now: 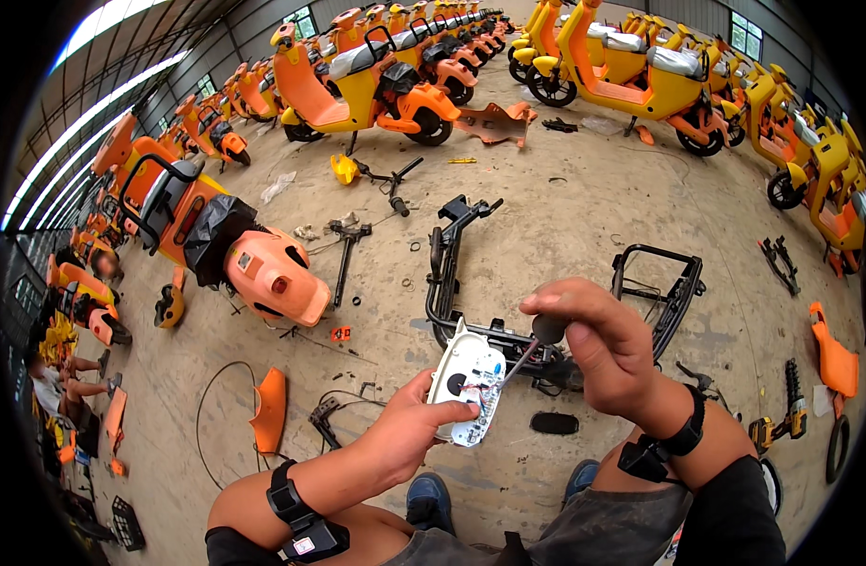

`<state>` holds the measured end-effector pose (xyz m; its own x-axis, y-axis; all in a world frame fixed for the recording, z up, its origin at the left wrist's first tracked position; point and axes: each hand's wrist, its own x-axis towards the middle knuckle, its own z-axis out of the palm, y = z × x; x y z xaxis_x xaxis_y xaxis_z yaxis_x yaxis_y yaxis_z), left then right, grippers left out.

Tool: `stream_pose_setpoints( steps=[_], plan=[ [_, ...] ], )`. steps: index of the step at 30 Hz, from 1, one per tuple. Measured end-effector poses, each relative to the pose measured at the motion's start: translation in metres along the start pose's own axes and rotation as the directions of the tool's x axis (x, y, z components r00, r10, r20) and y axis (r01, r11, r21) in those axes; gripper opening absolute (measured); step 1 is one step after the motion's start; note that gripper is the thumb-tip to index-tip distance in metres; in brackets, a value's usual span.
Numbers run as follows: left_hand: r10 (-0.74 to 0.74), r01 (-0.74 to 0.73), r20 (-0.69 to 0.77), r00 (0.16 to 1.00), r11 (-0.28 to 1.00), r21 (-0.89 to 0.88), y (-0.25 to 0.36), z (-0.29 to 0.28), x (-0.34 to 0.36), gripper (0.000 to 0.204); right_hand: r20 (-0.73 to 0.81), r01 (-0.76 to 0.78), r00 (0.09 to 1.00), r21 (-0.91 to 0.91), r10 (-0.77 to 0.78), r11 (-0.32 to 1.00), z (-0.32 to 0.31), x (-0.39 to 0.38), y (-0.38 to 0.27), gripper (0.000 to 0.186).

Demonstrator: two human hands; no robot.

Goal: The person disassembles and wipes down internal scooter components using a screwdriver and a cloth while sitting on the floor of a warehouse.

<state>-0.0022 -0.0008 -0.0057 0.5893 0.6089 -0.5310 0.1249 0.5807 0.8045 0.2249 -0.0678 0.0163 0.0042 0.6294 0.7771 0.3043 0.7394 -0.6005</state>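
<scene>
My left hand (409, 420) grips a white plastic housing (449, 363) with a white circuit board (485, 396) in it, thumb pressed on the board. A black round part and thin red wires show on the board. My right hand (607, 344), raised to the right of the housing, has its fingers closed round the dark rounded handle of what looks like a screwdriver (549, 328). Its thin straight shaft slants down toward the board's edge; whether the tip touches is hard to see. Behind both hands a black scooter frame (442, 283) lies on the floor.
An orange and yellow scooter (273, 274) stands to the left, with rows of scooters beyond. Orange panels (270, 410), a black oval pad (555, 423), a yellow cordless drill (763, 434) and a shock absorber (795, 391) lie about. Another person (70, 377) sits far left.
</scene>
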Motion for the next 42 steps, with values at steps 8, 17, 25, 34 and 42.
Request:
stream_pose_setpoints(
  steps=[8, 17, 25, 34, 42],
  plan=[
    [-0.006, 0.007, 0.011, 1.000, 1.000, -0.006, 0.003, 0.002, -0.004, 0.047, 0.103, 0.114, 0.989, -0.031, -0.110, 0.993, -0.010, 0.000, 0.002, 0.036],
    [0.003, -0.003, -0.008, 1.000, 1.000, 0.010, -0.001, 0.000, -0.002, 0.046, 0.037, -0.012, 0.999, -0.025, 0.013, 1.000, -0.002, 0.004, -0.007, 0.031],
    [-0.006, 0.006, -0.005, 1.000, 1.000, 0.012, 0.001, 0.001, -0.002, 0.046, 0.067, 0.070, 0.996, -0.077, -0.065, 0.995, -0.008, -0.001, -0.002, 0.032],
    [-0.005, 0.005, 0.004, 1.000, 1.000, 0.010, -0.001, -0.001, -0.001, 0.049, 0.026, 0.025, 0.999, -0.129, -0.022, 0.991, -0.003, 0.003, -0.008, 0.031],
    [-0.011, 0.011, 0.003, 1.000, 1.000, -0.001, -0.003, -0.001, 0.001, 0.051, -0.019, -0.069, 0.997, 0.021, 0.070, 0.997, -0.002, -0.006, 0.001, 0.032]
  ],
)
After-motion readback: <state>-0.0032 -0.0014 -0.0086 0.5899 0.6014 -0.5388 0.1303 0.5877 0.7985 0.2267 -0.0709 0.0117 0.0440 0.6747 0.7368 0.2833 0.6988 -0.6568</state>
